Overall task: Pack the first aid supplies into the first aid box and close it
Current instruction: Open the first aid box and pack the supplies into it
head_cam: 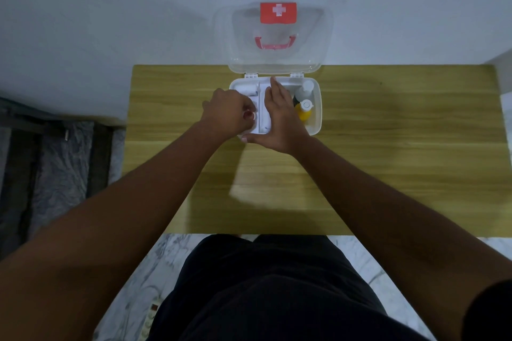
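While both our arms reach forward over the wooden bench, the white first aid box sits at its far edge against the wall, its clear lid swung up and leaning back, showing a red cross label and a pink handle. Our left hand hovers over the left compartment of the box with its fingers curled in and pressed close together, pinching a small item that shows red and white between them; we cannot tell what it is. Just beyond that hand, a white bandage roll lies in the far left corner of the box. Our right hand lies flat over the middle of the box, fingers straight and held together, pointing toward the hinge, with the thumb stretched out sideways along the near rim. Whether the palm presses on the divider or only floats above it, we cannot tell. On the right side of the box stand a yellow bottle with a white cap and, just behind it, a clear bottle. The two hands are near each other, the thumb passing beneath the left wrist.
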